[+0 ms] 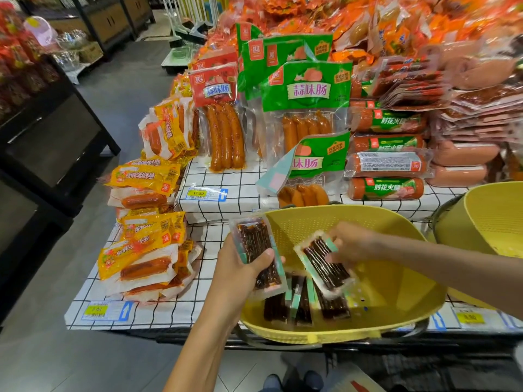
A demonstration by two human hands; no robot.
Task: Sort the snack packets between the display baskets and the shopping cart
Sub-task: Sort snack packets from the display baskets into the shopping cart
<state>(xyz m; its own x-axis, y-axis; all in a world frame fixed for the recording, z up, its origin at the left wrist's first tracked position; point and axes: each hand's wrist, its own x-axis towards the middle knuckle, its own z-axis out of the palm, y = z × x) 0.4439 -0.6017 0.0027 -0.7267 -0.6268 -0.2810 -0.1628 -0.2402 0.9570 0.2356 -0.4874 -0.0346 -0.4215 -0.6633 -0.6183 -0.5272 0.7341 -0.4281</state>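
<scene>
Mid-pick, I judge: my left hand (237, 268) curls round 1 dark packet (256, 246) at the edge of the yellow basket (396, 295), my right hand (352, 244) pinches a 2nd packet (325, 268) over it; next, lift both clear.

You're facing a smooth grey floor (56, 357), with black display shelving (56, 142) at your left and dark brown cabinets (110, 22) beyond.
</scene>
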